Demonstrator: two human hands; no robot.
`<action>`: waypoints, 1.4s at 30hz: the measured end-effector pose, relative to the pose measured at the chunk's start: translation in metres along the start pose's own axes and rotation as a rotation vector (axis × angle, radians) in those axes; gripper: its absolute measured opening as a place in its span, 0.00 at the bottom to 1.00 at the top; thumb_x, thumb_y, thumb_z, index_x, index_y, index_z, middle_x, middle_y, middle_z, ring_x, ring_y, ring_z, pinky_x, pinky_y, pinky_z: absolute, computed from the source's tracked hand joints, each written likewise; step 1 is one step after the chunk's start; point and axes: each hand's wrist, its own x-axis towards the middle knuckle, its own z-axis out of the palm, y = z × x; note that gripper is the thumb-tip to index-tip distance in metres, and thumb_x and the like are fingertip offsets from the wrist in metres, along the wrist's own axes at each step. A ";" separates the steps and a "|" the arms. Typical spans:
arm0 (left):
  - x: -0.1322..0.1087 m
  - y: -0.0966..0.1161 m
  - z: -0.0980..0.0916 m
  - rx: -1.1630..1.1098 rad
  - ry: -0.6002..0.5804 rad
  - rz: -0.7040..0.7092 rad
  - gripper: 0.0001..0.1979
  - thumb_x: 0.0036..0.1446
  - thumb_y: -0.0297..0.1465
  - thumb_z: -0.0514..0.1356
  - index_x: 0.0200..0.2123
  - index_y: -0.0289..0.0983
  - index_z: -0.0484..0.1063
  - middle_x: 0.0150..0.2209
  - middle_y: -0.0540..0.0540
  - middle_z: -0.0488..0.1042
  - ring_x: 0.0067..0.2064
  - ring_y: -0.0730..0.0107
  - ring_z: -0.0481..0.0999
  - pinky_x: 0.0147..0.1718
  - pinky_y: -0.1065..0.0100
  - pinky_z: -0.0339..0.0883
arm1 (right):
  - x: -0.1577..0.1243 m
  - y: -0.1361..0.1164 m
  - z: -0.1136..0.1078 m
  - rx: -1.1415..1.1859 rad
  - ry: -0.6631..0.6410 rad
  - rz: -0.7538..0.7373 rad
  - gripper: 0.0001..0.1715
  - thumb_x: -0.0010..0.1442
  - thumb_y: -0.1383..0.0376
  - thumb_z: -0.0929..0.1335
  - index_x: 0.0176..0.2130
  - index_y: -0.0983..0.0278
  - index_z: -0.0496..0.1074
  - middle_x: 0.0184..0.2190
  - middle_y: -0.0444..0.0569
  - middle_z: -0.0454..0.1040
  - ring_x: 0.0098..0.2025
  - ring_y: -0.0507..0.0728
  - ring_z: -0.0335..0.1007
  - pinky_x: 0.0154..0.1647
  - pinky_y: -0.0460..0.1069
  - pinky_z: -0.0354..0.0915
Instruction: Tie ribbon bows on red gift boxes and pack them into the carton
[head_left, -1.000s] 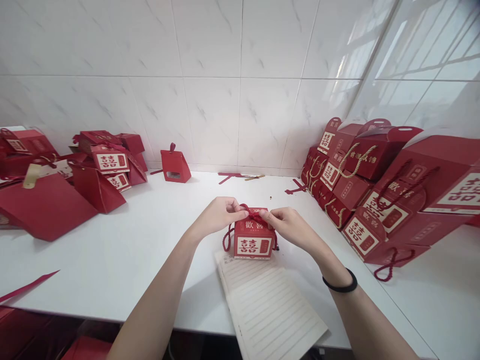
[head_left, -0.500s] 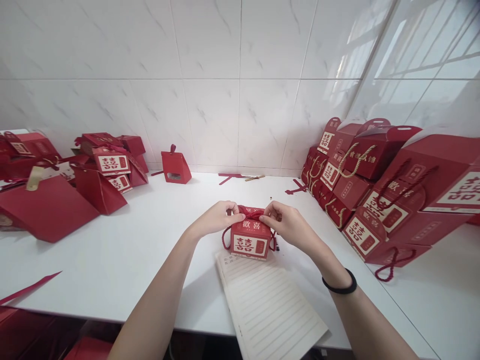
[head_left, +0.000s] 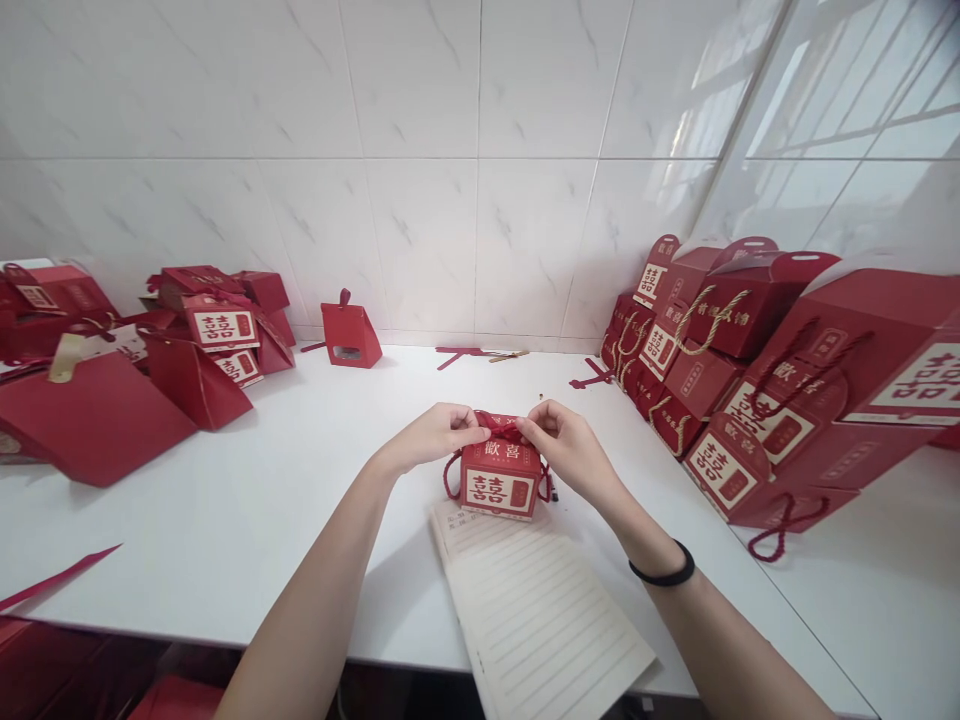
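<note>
A small red gift box (head_left: 498,488) with a cream double-happiness label stands upright at the far end of a lined notepad (head_left: 547,610). Across its top runs a red ribbon bow (head_left: 504,430). My left hand (head_left: 442,430) pinches the bow's left side between thumb and fingertips. On the other side, my right hand (head_left: 559,430) is closed on the bow's right part, close to the knot. Dark red cord handles hang at both sides of the box. The back of the box is hidden from view.
Stacked red gift boxes (head_left: 795,390) rise along the right side. More red boxes (head_left: 217,325) lie piled at the left. One small red box (head_left: 351,335) stands near the tiled wall. Ribbon scraps (head_left: 459,352) lie at the back; a loose ribbon (head_left: 64,577) crosses the front left edge.
My right hand has shifted slightly left and up, nearer the knot. The left hand keeps its pinch, and the box stays in place.
</note>
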 end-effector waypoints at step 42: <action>0.009 -0.015 -0.009 -0.105 -0.039 0.178 0.13 0.47 0.38 0.64 0.25 0.34 0.68 0.26 0.51 0.68 0.30 0.74 0.66 0.31 0.69 0.60 | 0.010 0.007 -0.041 0.061 -0.426 0.150 0.14 0.50 0.57 0.69 0.30 0.64 0.66 0.25 0.45 0.70 0.28 0.53 0.65 0.27 0.48 0.57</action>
